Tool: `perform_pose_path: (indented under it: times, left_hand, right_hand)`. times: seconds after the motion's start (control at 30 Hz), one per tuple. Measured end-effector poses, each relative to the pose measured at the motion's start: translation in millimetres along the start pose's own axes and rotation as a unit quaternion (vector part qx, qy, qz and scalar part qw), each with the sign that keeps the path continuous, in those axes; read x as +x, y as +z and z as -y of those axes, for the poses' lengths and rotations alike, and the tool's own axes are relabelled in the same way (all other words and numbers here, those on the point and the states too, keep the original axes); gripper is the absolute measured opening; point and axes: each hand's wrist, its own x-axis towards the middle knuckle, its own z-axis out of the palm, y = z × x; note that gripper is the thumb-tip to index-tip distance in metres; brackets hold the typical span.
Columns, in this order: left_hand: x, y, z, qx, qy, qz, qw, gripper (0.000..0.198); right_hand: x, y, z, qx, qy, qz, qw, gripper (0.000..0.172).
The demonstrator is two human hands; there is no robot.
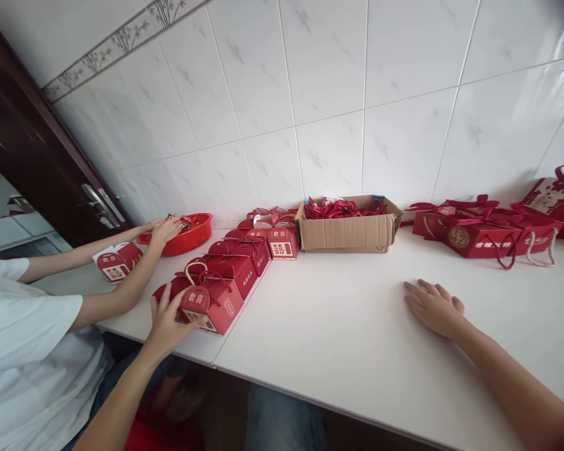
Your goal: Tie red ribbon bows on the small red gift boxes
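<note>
My left hand (168,321) grips the nearest red gift box (212,305), thumb on its front and fingers on its left side. This box has a rope handle and ends a row of red gift boxes (244,250) that runs back toward the wall. Far from any box, my right hand (435,307) lies flat on the white table (338,338) with fingers spread and nothing in it.
A co-worker in a white shirt at the left has both hands (164,228) at a red basin (188,235), with a flat red box (117,262) beside them. A cardboard box (348,232) of red ribbons stands by the wall. Red gift bags (484,235) lie at the right. A dark door (37,163) is at the left.
</note>
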Motion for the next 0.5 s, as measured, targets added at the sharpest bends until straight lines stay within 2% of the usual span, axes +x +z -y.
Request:
perform_pose_path:
  times: [0.2, 0.3, 0.37, 0.43, 0.5]
  left_hand:
    - [-3.0, 12.5, -0.1, 0.011, 0.042, -0.047, 0.998, 0.064]
    - [-8.3, 11.1, 1.2, 0.002, 0.069, -0.076, 0.995, 0.051]
    - [-9.3, 7.2, 6.9, -0.012, 0.09, -0.087, 0.992, 0.048]
    - [-6.1, 2.5, 16.6, -0.039, 0.099, -0.102, 0.989, 0.06]
    - [0.8, -0.8, 28.6, -0.07, 0.069, -0.119, 0.988, 0.081]
  right_hand:
    - [0.8, 0.7, -0.7, -0.006, -0.008, -0.006, 1.0, 0.051]
    - [0.2, 1.4, -0.7, -0.002, -0.009, -0.017, 1.0, 0.05]
    - [-0.2, 1.3, -0.3, -0.001, -0.005, -0.019, 1.0, 0.049]
    - [-0.5, 0.7, 0.2, -0.005, -0.003, -0.016, 1.0, 0.049]
    - [-0.6, 0.2, 0.7, -0.008, -0.003, -0.012, 1.0, 0.05]
